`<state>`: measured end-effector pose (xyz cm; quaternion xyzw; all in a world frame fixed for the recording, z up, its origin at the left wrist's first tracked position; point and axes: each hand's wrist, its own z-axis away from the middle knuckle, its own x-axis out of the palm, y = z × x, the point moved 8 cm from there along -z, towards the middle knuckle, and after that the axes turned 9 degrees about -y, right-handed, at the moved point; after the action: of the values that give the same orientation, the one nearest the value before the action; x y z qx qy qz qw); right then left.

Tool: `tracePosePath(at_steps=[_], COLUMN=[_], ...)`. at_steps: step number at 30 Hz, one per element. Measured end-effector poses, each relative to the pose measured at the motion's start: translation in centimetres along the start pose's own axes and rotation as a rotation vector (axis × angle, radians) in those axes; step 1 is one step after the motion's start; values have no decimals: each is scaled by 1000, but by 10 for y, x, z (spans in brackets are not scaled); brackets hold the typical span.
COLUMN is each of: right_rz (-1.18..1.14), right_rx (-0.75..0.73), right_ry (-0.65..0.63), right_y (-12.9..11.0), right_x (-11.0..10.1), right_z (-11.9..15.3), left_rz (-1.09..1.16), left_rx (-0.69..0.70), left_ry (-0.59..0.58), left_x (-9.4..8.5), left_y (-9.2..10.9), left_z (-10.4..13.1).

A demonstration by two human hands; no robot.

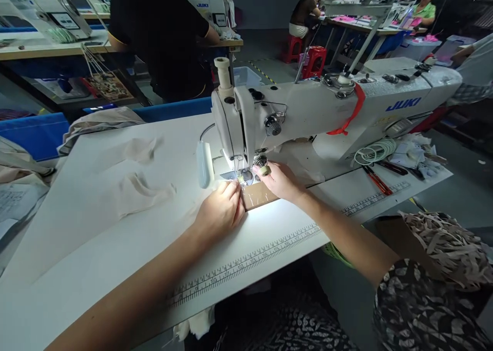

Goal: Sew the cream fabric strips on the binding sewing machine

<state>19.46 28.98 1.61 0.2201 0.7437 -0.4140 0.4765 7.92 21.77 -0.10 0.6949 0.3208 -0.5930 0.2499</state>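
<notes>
A white JUKI sewing machine (pixel 304 104) stands on the table, its lit needle area (pixel 244 176) right in front of me. My left hand (pixel 221 205) is closed beside the presser foot, fingertips pressed together on the edge of a thin pale fabric (pixel 200 202), mostly hidden under the hand. To the right of the needle, my right hand (pixel 283 181) has its thumb and fingers drawn together just below a round knob (pixel 265 170); what they pinch is hidden. Between both hands lies a brown plate (pixel 259 196) with bits of thread on it.
Two pale fabric pieces (pixel 142 194) lie on the left of the white table (pixel 154 258). At right are orange-handled snips (pixel 376 180), a coil of pale cord (pixel 375 152) and scraps. A box of fabric strips (pixel 447 243) stands low right. A person (pixel 159 43) sits ahead.
</notes>
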Motion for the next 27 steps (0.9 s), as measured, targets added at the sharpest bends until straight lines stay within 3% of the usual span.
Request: tracePosePath(at_steps=[9, 20, 23, 27], right_rz=[0, 53, 38, -2], right_rx=[19, 44, 32, -4], right_ry=[50, 97, 87, 20], right_y=[-2, 3, 2, -10], right_x=[-2, -5, -4, 2], right_z=[8, 9, 12, 15], left_rz=[-163, -28, -17, -68], left_rx=[10, -101, -210, -473], left_ry=[69, 69, -7, -117], left_x=[-2, -1, -3, -10], left_y=[0, -16, -25, -51], left_z=[1, -1, -1, 10])
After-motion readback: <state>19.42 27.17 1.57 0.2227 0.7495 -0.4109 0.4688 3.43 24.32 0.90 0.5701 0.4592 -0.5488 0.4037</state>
